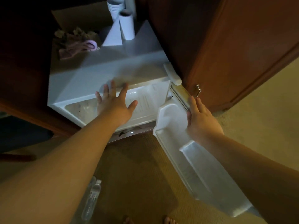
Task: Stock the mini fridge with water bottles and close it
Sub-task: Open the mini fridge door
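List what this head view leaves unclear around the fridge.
- Fridge interior: mostly hidden by its own top and the left hand; any bottles inside cannot be seen.
- Bottle on the floor: dim and blurred, fill level unreadable.
- Door shelves: washed out, contents unclear, partly covered by the right hand.

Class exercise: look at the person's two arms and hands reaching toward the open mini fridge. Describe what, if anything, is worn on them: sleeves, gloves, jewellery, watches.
Both forearms are bare as far as the frame shows; no sleeve reaches into view. The left hand and right hand wear no gloves. No watch, bracelet or ring is visible on either wrist or on the fingers that show, though the dim light and slight blur could hide something small.
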The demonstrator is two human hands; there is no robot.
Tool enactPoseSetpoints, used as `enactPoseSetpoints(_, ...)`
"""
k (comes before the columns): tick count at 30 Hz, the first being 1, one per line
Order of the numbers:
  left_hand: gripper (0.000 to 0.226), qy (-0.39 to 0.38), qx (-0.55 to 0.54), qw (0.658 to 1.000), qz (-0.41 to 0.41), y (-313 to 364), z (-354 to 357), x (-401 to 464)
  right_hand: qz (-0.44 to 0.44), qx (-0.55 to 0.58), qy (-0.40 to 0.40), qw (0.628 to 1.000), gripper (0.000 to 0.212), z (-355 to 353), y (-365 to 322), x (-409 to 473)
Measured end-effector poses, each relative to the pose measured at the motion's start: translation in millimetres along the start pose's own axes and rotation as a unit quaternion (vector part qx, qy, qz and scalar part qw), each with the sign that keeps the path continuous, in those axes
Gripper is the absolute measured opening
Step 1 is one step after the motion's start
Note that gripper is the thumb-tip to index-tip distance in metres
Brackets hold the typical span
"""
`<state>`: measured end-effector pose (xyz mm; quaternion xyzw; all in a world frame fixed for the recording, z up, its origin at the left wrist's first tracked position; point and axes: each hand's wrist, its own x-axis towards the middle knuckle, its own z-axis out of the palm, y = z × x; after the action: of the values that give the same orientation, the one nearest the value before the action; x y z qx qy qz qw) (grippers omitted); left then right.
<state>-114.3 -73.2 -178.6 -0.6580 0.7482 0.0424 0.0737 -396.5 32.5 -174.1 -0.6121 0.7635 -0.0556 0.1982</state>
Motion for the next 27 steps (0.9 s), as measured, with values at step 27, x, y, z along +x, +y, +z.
enactPoseSetpoints(27, 0.092, -0.009, -0.036, 0.999, -0.015, 3, -5, -7, 0.04, -0.164, -0.059, 0.984, 0.086, -25, 32, 23)
